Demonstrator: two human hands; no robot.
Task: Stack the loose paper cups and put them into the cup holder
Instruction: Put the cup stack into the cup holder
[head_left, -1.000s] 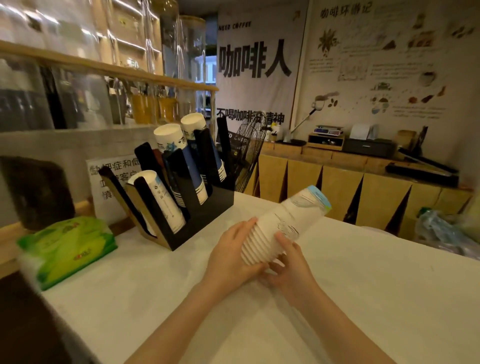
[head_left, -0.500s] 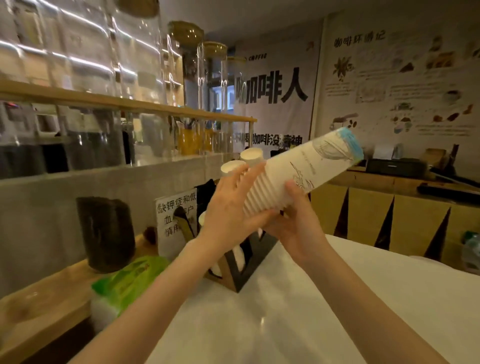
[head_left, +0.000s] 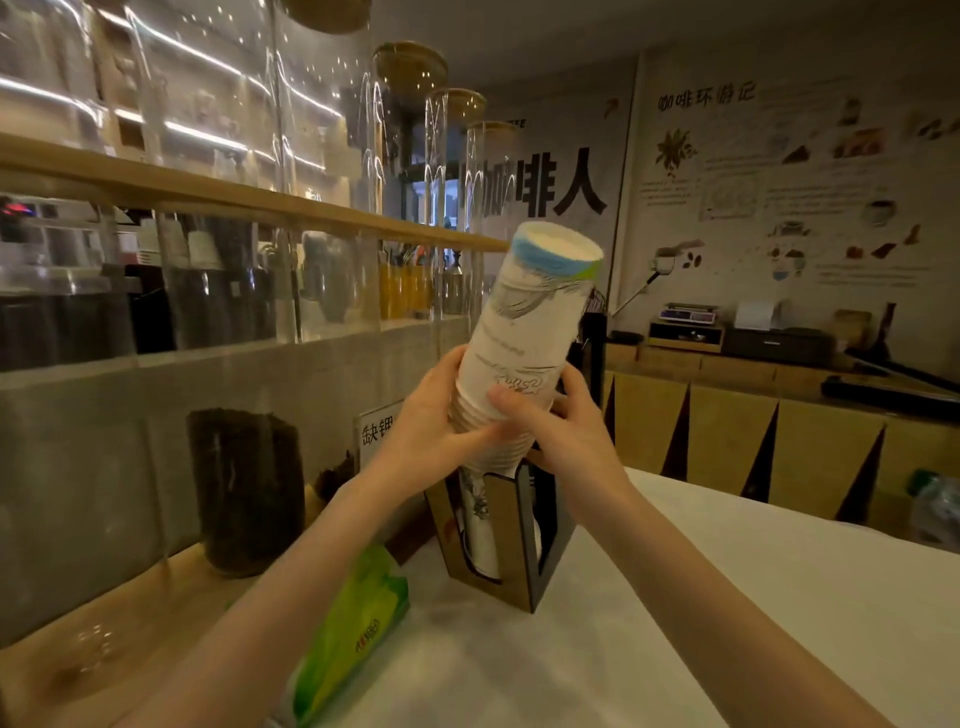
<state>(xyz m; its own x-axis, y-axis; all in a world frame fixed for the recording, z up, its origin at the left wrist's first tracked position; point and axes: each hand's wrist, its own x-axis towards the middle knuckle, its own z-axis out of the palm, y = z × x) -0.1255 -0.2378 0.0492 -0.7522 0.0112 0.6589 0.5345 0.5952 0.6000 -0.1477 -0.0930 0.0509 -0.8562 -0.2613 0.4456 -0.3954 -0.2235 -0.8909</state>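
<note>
A tall stack of white paper cups (head_left: 524, 332) with a blue-rimmed base on top is held nearly upright, rims downward, just above the black and wood cup holder (head_left: 511, 540). My left hand (head_left: 431, 436) grips the stack's lower left side. My right hand (head_left: 561, 431) holds its lower right, thumb across the front. The holder stands on the white counter (head_left: 675, 597) and has other cups in it. The stack's lowest rims sit at the holder's top opening, partly hidden by my fingers.
A green tissue pack (head_left: 358, 618) lies left of the holder. A dark jar (head_left: 247, 488) stands on the wooden ledge, with a small printed sign (head_left: 376, 431) behind my left hand. Glass jars line the shelf above. A wooden side counter (head_left: 779, 415) carries equipment at right.
Both hands have swung the cup stack from a slanted pose to nearly upright and brought it over the holder. The view has moved closer to the holder.
</note>
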